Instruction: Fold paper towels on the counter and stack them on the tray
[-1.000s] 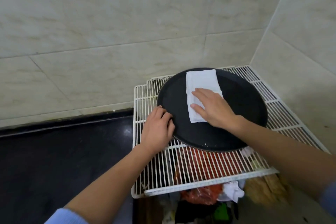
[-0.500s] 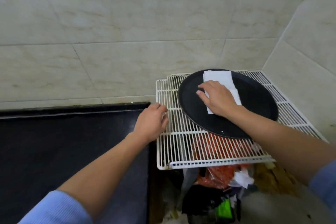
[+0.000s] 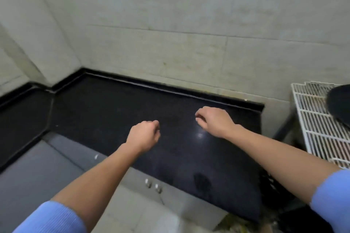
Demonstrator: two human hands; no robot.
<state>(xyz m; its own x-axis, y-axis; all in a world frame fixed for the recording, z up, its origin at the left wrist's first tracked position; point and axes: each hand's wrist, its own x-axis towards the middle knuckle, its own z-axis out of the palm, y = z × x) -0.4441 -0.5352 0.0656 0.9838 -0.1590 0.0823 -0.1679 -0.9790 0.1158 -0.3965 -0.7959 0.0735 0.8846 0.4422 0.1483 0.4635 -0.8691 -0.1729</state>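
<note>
Both my hands hover over the black counter (image 3: 106,111) and hold nothing. My left hand (image 3: 144,135) hangs near the middle with fingers loosely curled. My right hand (image 3: 214,121) is a little farther back and to the right, fingers loosely bent downward. Only a sliver of the black round tray (image 3: 339,104) shows at the right edge, resting on the white wire rack (image 3: 320,128). The folded paper towel on the tray is out of view. No paper towel lies on the visible counter.
Beige tiled wall (image 3: 170,34) runs behind the counter and turns a corner at the left. Grey cabinet fronts with small knobs (image 3: 152,184) sit below the counter edge. A gap separates the counter's right end from the rack.
My view has swung left from the tray to the counter. My right hand has come off the folded towel on the tray, my left hand off the rack; both now hang over the counter.
</note>
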